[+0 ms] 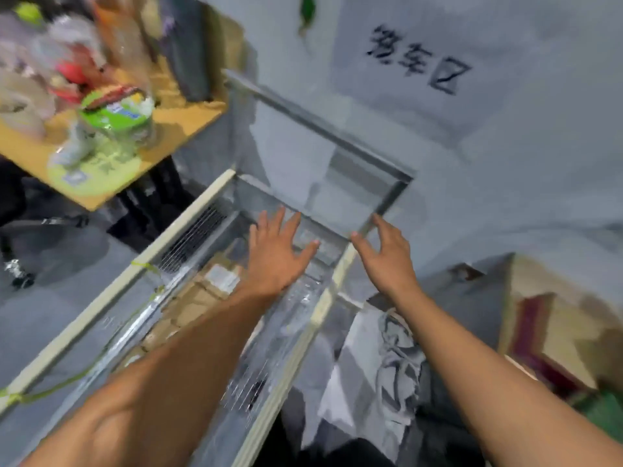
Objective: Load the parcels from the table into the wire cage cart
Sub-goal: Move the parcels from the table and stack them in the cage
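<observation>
Everything is blurred. Both bare arms reach forward over the wire cage cart (101, 303), which runs from the near left toward the far middle, with cream rails along its top and wire mesh on its sides. The left hand (279, 254) hovers palm down above the far end of the cart, its fingers (298, 224) spread and holding nothing. The right hand (387, 257) is just beside it over the right rail, fingers (381, 224) likewise spread and empty. I cannot tell whether its thumb touches the rail.

Brown cardboard parcels (199, 298) lie inside the cart under the left forearm, one with a pale label. At the far left a wooden counter (188, 123) carries more packets (114, 119), some green and white. Black characters (418, 59) are painted on the grey floor (539, 129) beyond the cart. A crumpled grey and white bag (387, 358) lies to the right of the cart.
</observation>
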`<action>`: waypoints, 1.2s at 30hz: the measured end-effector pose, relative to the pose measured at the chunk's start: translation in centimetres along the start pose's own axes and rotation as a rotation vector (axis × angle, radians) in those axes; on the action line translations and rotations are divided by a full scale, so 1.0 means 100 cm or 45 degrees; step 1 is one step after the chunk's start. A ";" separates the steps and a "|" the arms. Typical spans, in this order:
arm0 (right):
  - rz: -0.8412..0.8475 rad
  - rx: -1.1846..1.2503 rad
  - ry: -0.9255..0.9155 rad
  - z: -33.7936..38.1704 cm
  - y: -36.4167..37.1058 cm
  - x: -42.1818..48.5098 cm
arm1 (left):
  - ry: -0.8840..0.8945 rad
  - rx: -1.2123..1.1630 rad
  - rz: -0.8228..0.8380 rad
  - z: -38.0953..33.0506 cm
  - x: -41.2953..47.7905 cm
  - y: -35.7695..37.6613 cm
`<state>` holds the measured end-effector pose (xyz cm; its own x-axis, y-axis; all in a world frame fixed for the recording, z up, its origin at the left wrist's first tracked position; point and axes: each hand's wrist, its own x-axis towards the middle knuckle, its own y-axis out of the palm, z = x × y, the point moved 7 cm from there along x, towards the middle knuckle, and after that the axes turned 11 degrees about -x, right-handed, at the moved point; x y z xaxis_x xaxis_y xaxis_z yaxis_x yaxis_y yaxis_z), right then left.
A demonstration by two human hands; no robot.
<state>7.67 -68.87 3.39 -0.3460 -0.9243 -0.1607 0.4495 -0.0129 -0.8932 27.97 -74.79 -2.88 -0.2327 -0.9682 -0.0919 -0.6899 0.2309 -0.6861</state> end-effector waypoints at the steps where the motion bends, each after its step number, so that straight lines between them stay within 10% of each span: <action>1: -0.058 -0.001 0.032 -0.017 -0.020 -0.013 | 0.056 -0.009 0.022 -0.025 -0.005 0.008; 21: -0.844 0.381 0.986 -0.385 -0.222 -0.454 | 1.025 0.060 0.619 -0.409 -0.300 0.254; 36: -1.003 0.634 0.973 -0.466 -0.310 -0.369 | 1.245 0.071 0.653 -0.559 -0.225 0.303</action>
<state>-31.89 -16.57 17.44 -0.9910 -0.1342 -0.0017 0.1058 -0.7732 -0.6253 -26.03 -40.67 18.70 -0.9407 -0.2593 0.2187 -0.3305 0.5548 -0.7635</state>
